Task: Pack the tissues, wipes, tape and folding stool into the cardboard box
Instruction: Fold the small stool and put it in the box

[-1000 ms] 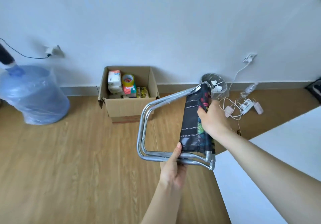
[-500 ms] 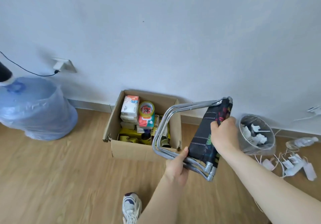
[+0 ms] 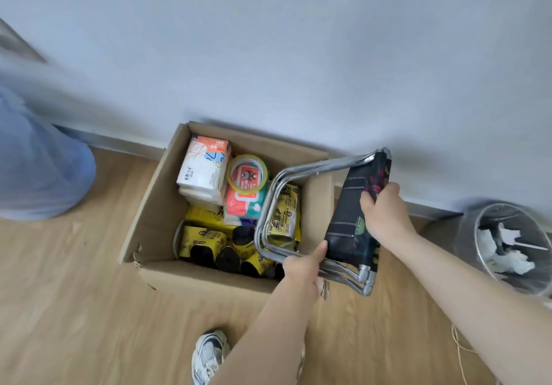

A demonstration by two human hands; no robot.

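Observation:
An open cardboard box stands on the wood floor against the wall. Inside lie white tissue packs, a yellow tape roll on top of a red and teal wipes pack, and yellow packets. I hold the folded stool, chrome tube frame with dark patterned fabric, over the box's right side. My left hand grips the frame's near bar. My right hand clasps the fabric seat.
A large blue water bottle sits at the left by the wall. A clear wastebasket with crumpled paper stands at the right. My shoe is on the floor in front of the box. A thin cable lies at the lower right.
I have stepped up to the box, which now appears larger and nearer. The stool, held in both hands, has moved forward over the box's right side.

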